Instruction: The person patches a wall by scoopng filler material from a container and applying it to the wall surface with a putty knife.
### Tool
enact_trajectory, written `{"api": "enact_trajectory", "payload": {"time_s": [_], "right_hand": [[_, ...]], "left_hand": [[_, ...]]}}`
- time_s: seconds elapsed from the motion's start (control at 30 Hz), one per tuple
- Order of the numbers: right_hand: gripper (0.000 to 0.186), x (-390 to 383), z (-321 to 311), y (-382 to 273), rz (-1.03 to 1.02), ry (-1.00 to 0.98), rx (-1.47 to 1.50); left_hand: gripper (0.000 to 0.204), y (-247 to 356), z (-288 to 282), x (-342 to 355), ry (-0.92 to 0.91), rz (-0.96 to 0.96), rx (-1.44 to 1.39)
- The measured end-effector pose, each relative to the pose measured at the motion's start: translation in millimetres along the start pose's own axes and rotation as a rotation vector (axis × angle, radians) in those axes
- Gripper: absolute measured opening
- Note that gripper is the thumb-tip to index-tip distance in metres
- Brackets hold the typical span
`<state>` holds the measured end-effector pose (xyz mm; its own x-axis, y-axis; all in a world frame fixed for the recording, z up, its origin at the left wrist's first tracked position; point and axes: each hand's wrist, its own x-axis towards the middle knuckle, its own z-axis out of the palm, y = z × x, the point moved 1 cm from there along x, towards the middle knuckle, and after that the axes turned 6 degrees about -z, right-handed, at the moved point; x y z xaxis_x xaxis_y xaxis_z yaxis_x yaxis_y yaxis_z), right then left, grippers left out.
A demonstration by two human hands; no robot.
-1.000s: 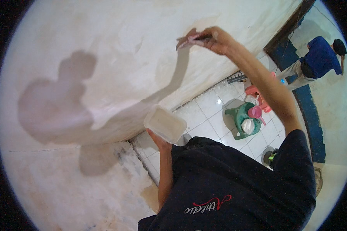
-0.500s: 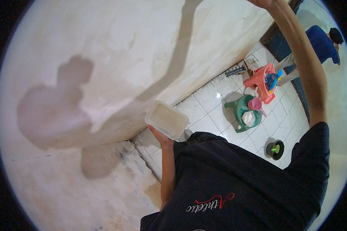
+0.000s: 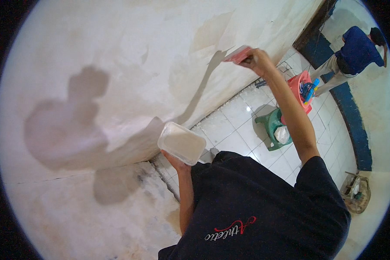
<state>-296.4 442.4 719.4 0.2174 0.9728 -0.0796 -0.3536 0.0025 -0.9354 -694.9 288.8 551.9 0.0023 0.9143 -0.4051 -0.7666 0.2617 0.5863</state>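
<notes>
My left hand [image 3: 177, 163] holds a rectangular translucent plastic tub [image 3: 182, 144] from beneath and along its near edge. Pale, whitish paste or liquid seems to lie inside it. Raised to the far right of the tub, my right hand [image 3: 260, 63] grips a flat red putty scraper [image 3: 238, 55], slightly smeared by motion. The scraper is at the pale, patchy wall [image 3: 156, 39]; whether its edge touches the surface I cannot tell. Damp-looking darker patches show on the wall beyond the scraper.
On the white tiled floor [image 3: 236, 110] stand a green stool [image 3: 271, 119] with a white bag [image 3: 282, 135] and a pink stool [image 3: 300, 80] bearing blue items. Another person [image 3: 357, 50] in a blue top works by the far wall. A round brownish object [image 3: 357, 195] lies at right.
My right hand has come down from the top edge, bringing the red scraper into view. The tub has shifted slightly left and down. The other person has raised an arm toward the wall.
</notes>
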Motion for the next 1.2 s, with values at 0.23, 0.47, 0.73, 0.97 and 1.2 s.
{"api": "enact_trajectory", "payload": {"time_s": [0.23,0.47,0.73,0.97,1.2], "right_hand": [[0.026,45,40,-13,-0.043,-0.089,0.109],[0.027,52,41,-113,-0.128,-0.169,-0.018],[0.025,11,21,-206,-0.32,-0.232,0.043],[0.027,34,-70,-102,-0.28,-0.099,0.126],[0.023,54,-4,-110,-0.899,0.62,-0.581]], "left_hand": [[0.069,0,1,-7,0.017,0.045,-0.01],[0.073,2,-1,-11,0.001,0.1,-0.035],[0.081,1,-9,-5,-0.007,0.115,0.034],[0.075,6,4,-15,-0.015,0.059,-0.064],[0.061,7,2,-15,0.014,0.097,0.028]]}}
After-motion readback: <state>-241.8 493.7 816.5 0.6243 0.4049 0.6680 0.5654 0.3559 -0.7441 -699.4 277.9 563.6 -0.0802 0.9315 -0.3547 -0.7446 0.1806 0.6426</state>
